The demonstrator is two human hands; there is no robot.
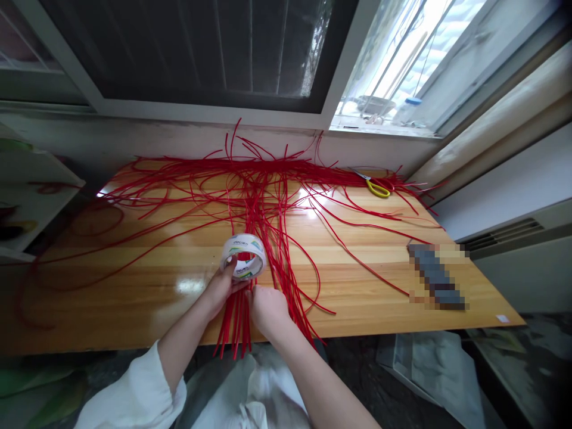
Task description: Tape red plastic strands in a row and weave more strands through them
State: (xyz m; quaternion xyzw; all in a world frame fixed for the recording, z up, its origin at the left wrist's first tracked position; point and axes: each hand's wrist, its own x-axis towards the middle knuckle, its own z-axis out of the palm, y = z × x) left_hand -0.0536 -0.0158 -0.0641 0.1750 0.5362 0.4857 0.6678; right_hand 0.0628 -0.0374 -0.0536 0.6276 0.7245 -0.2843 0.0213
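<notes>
A large spread of thin red strands (254, 190) lies across a wooden table (379, 268), gathered into a bundle that hangs over the near edge. My left hand (221, 286) grips a roll of clear tape (243, 255) just above the bundle. My right hand (267, 307) rests closed on the gathered strands close under the roll, fingers pinched at the tape's edge.
Yellow-handled scissors (376, 187) lie at the back right of the table. A blurred dark object (435, 275) sits near the right edge. A window and sill run behind the table. A shelf (27, 196) stands at the left.
</notes>
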